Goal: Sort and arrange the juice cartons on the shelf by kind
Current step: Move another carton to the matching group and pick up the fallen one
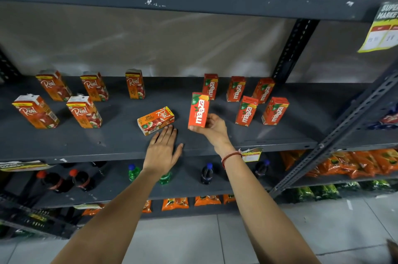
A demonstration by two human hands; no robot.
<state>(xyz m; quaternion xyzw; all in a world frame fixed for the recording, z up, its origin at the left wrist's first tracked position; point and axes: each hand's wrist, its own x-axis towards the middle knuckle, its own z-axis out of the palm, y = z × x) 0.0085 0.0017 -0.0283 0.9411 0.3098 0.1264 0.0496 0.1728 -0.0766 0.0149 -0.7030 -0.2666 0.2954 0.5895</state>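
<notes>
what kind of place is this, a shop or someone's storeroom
Most likely a small supermarket aisle. Grey metal shelving carries a hanging price tag partly reading "super market", juice cartons stand in rows facing forward, and soft drink bottles and snack packets fill the shelves below.

Real cartons (86,99) left on shelf (120,140), Maaza cartons (247,99) right

Dark grey metal shelf (112,140): five Real cartons (85,111) upright at left, one Real apple carton (155,120) lying flat mid-shelf, five Maaza cartons (246,111) upright at right.
</notes>
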